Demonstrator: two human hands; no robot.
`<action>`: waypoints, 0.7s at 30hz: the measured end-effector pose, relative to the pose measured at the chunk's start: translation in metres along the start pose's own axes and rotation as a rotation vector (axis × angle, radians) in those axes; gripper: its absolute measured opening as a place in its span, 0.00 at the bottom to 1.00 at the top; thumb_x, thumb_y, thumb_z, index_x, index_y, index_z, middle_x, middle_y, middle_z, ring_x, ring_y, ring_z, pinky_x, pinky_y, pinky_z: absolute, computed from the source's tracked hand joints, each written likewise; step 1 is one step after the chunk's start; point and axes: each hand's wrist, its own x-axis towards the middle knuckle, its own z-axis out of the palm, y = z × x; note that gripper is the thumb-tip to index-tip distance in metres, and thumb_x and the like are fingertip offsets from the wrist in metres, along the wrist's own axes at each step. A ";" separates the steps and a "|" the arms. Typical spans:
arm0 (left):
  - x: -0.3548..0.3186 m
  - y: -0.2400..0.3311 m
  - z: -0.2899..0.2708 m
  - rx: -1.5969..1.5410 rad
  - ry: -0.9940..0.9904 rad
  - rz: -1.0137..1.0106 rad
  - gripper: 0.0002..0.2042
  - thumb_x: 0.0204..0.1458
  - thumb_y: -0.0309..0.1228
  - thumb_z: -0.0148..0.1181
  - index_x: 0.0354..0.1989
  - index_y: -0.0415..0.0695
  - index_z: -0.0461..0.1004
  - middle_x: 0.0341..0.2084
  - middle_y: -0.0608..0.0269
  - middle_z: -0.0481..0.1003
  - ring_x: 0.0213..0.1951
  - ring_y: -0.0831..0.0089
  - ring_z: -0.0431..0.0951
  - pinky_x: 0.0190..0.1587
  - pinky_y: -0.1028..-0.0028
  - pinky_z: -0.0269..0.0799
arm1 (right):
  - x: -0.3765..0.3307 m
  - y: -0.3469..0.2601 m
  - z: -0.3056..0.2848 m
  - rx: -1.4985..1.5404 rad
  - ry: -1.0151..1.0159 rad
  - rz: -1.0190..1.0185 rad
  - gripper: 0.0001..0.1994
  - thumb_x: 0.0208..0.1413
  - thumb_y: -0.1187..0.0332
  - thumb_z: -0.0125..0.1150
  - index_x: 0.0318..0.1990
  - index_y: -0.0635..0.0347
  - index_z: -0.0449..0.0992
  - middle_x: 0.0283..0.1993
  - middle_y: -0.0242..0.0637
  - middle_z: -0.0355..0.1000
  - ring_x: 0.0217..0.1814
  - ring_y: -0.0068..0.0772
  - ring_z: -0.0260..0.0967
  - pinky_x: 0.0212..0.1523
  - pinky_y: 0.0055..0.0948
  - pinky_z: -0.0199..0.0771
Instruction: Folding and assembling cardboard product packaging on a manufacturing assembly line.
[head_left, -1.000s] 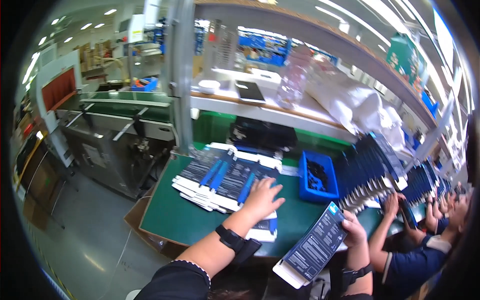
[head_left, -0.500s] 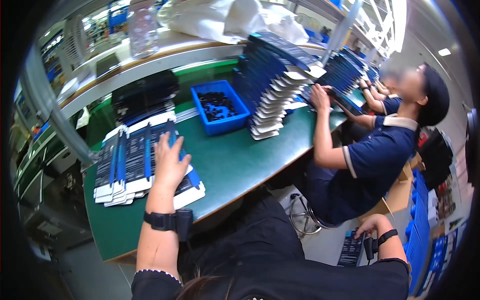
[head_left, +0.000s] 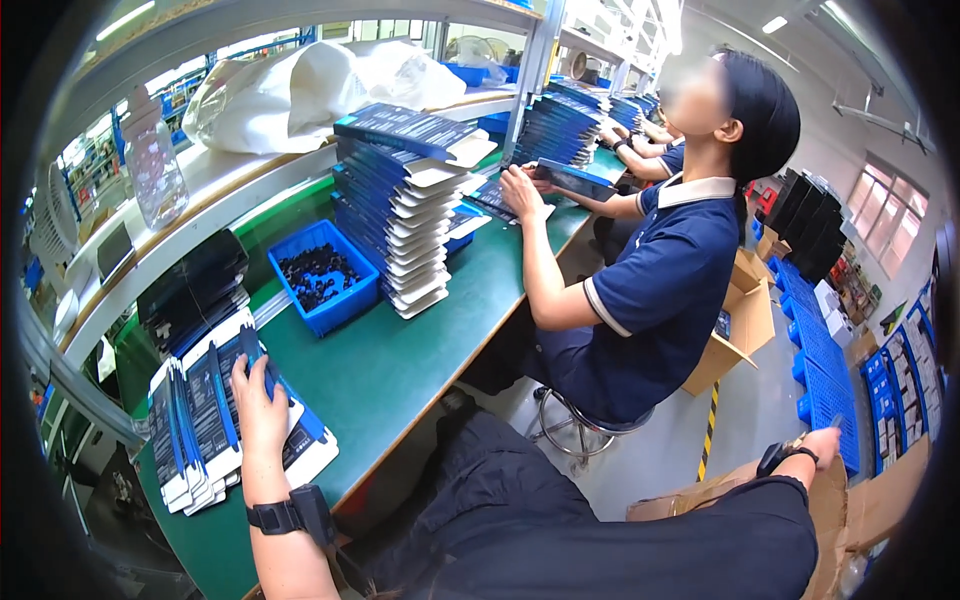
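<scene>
- I see near-black faces, blue edges and white flaps on the flat cartons [head_left: 206, 405].
- The carton stack [head_left: 378, 195] reads navy to me, its flaps white.
- The bin [head_left: 348, 312] is bright blue, its small parts [head_left: 318, 275] black.
- Tabletop [head_left: 400, 358]: deep green.
- I make out a navy polo shirt [head_left: 665, 285], collar cream.
- Floor tape [head_left: 709, 430]: yellow and black stripes.

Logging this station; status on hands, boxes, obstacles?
Left hand at flat boxes. Right hand by cardboard box, grip unclear. Blue bin beyond, to the right.

One bottle [head_left: 155, 172], one stool [head_left: 580, 427], cartons [head_left: 204, 405] (too overlapped to count)
</scene>
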 end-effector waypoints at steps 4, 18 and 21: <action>0.002 0.001 0.001 -0.009 -0.012 -0.022 0.21 0.44 0.21 0.54 0.50 0.40 0.66 0.57 0.43 0.55 0.60 0.46 0.55 0.62 0.60 0.50 | -0.045 -0.021 0.017 -0.239 -0.477 -0.268 0.11 0.53 0.65 0.51 0.38 0.63 0.72 0.39 0.44 0.72 0.40 0.41 0.71 0.38 0.37 0.72; 0.001 0.014 -0.004 0.095 0.015 -0.046 0.24 0.43 0.25 0.57 0.53 0.38 0.65 0.55 0.41 0.60 0.58 0.49 0.58 0.60 0.60 0.53 | -0.305 -0.159 -0.129 -0.523 -1.485 -1.903 0.19 0.52 0.54 0.55 0.24 0.64 0.73 0.16 0.36 0.67 0.15 0.31 0.65 0.16 0.32 0.65; -0.004 0.011 -0.010 0.063 0.077 -0.003 0.22 0.42 0.22 0.56 0.50 0.37 0.68 0.51 0.46 0.64 0.53 0.52 0.64 0.57 0.62 0.58 | -0.377 -0.156 -0.179 0.159 -1.550 -2.445 0.17 0.50 0.57 0.56 0.32 0.66 0.73 0.21 0.45 0.70 0.22 0.40 0.70 0.25 0.36 0.70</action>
